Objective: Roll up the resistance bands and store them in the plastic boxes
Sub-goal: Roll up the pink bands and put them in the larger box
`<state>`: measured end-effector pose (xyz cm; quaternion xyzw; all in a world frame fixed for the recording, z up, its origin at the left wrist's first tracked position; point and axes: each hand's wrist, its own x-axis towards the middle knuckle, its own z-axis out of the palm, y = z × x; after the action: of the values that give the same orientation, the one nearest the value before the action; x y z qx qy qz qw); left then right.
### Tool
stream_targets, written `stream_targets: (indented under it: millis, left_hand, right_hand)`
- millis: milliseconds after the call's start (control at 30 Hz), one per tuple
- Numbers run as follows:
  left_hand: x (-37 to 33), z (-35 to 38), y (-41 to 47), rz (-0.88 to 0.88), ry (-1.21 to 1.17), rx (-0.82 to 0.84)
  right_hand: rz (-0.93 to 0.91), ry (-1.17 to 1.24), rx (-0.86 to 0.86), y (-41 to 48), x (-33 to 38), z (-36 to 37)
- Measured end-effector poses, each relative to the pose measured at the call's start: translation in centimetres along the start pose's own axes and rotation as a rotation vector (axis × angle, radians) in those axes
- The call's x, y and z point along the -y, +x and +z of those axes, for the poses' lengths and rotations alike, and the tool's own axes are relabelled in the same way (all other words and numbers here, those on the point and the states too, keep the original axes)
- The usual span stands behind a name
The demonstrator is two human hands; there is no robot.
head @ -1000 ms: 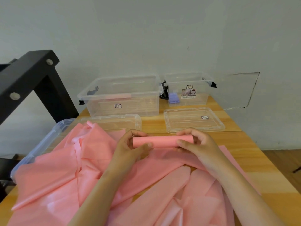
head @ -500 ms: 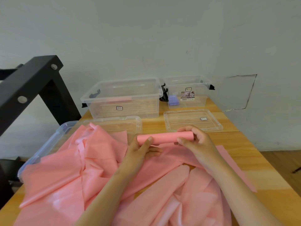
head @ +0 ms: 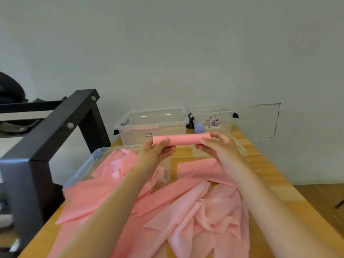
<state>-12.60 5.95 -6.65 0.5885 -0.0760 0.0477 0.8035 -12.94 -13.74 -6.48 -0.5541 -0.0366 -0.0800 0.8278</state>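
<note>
i see both hands raised at the middle of the frame, holding a rolled pink band level between them, above the bench and not touching it. the left hand grips the roll's left end, thumb on top and fingers curled beneath. the right hand grips the right end, its fingers wrapped round it. from here the roll shows in front of the large clear box, which stands open at the far side of the bench with another pink roll lying inside it. just to the right of that box stands a smaller clear box, also open, and a small lavender roll shows through its left side. a clear lid lies flat on the bench below the right hand, partly hidden by it. in the lower half of the frame a heap of loose pink bands spreads across the bench, and part of it drapes into a shallow bin with a blue rim at centre left. a black metal frame stands at the left side of the frame, beside the bench.
</note>
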Motion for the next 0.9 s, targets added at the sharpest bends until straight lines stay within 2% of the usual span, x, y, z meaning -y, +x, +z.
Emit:
stream_targets:
  millis: [133, 267, 400, 700, 900]
  left_hand:
    - [-2.2, -0.2, -2.2, -0.040, -0.071, -0.015]
    - [-3.5, -0.7, -2.6, -0.081, -0.087, -0.004]
    - [-3.9, -1.5, -0.3, -0.070, -0.059, -0.050]
    - [-3.2, -5.5, 12.7, 0.005, 0.105, -0.136]
    - [-4.6, -9.4, 22.8, -0.125, 0.156, -0.137]
  right_hand:
    - [0.034, -0.046, -0.024, -1.7, 1.2, 1.1]
    - [0.084, 0.095, -0.003, -2.0, 1.9, 2.5]
    - [0.124, 0.136, 0.011, 0.5, 1.8, 3.8]
    - [0.091, 0.137, -0.058, 13.9, -1.4, 7.7]
    - [0.143, 0.054, -0.025, 25.0, -3.1, 11.1]
